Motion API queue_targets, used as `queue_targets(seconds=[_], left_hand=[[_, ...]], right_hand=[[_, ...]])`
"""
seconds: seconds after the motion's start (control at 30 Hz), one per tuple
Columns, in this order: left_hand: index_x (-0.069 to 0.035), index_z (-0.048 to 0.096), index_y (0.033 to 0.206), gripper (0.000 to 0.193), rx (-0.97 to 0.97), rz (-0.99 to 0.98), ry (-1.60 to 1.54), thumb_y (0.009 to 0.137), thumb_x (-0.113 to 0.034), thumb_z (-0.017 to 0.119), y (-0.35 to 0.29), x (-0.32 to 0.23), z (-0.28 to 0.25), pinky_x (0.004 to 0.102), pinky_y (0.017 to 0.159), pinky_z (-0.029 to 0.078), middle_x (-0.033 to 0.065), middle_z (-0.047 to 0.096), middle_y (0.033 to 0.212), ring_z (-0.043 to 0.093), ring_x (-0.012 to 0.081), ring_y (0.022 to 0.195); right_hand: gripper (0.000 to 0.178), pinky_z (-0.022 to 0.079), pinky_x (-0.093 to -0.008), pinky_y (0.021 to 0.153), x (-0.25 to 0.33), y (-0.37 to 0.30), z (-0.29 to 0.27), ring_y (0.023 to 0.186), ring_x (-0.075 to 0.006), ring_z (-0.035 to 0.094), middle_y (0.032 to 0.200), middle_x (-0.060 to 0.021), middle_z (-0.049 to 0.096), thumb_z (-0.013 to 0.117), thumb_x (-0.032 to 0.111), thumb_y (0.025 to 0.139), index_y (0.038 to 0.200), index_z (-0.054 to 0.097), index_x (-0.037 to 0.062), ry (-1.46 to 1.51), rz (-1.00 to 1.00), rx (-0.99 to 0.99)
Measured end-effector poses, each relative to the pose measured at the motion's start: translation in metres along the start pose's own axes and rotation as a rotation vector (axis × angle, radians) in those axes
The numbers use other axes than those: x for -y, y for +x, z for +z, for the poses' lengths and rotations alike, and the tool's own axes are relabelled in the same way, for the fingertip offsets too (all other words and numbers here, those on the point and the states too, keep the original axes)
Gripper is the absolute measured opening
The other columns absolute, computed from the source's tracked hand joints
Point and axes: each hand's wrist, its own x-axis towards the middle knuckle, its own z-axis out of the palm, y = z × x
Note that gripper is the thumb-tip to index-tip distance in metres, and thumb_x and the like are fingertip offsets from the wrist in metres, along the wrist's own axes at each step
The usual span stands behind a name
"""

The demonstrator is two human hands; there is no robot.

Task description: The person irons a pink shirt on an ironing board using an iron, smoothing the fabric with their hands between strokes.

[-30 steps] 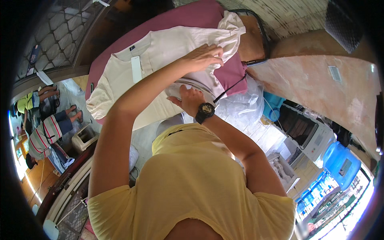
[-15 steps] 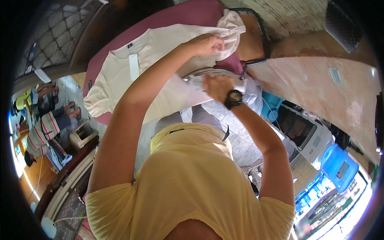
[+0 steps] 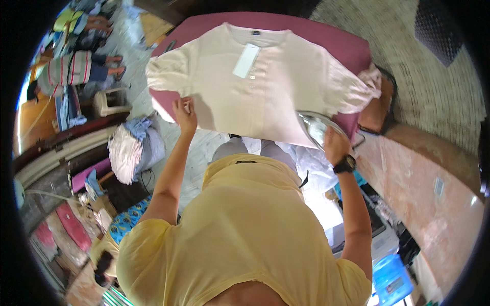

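Observation:
A cream short-sleeved blouse [image 3: 275, 92] with puffed sleeves, a buttoned placket and a pale paper tag [image 3: 246, 60] lies spread on a maroon-covered ironing board [image 3: 352, 47]. My right hand [image 3: 335, 144] is wrapped round the handle of a silver iron [image 3: 314, 127], mostly hiding that handle. The iron is at the blouse's lower right corner, beside the hem. At the blouse's lower left side edge is my left hand [image 3: 186, 116], fingers loosely curled with a gap between them. No held thing shows in it.
A brown rest with a dark frame [image 3: 380, 109] juts from the board's right end. A clothes pile [image 3: 133, 148] and a plastic stool [image 3: 111, 101] are at left. A person in a striped shirt [image 3: 64, 70] is farther left. A blue water jug [image 3: 392, 279] stands lower right.
My left hand has gone from the right sleeve to the blouse's left side. My right hand and the iron are now at the lower right corner. The view has turned.

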Motion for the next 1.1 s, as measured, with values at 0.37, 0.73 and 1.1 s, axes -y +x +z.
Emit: queue_targets(seconds=[0.37,0.73,1.1], left_hand=[[0.004,0.066,0.096,0.047,0.077,-0.495,-0.309,0.082,-0.040,0.073,0.065,0.095,-0.012,0.0332,0.072,0.051,0.0155,0.070,0.088,0.065,0.0216,0.079],[-0.004,0.053,0.084,0.023,0.070,-0.560,-0.887,0.077,-0.005,0.075,0.105,0.118,0.003,0.0255,0.061,0.041,0.0002,0.057,0.076,0.051,0.0088,0.069],[-0.003,0.062,0.105,0.016,-0.185,-0.535,-0.773,0.090,-0.008,0.065,0.080,0.161,-0.078,0.0262,0.079,0.046,0.0051,0.063,0.098,0.059,0.0131,0.089]], right_hand=[[0.050,0.049,-0.0477,0.080,0.258,0.069,-0.014,0.092,-0.0434,0.064,0.096,-0.0260,0.067,0.059,0.047,0.090,0.108,0.062,0.0005,0.498,-0.081,0.389],[0.069,0.053,-0.0494,0.076,0.398,0.113,0.090,0.087,-0.0421,0.066,0.086,-0.0247,0.068,0.056,0.068,0.081,0.100,0.067,0.0021,0.123,-0.426,0.283],[0.069,0.054,-0.0457,0.077,0.463,0.117,0.134,0.085,-0.0369,0.068,0.088,-0.0196,0.070,0.059,0.071,0.075,0.100,0.070,0.0074,0.009,-0.588,0.324]])
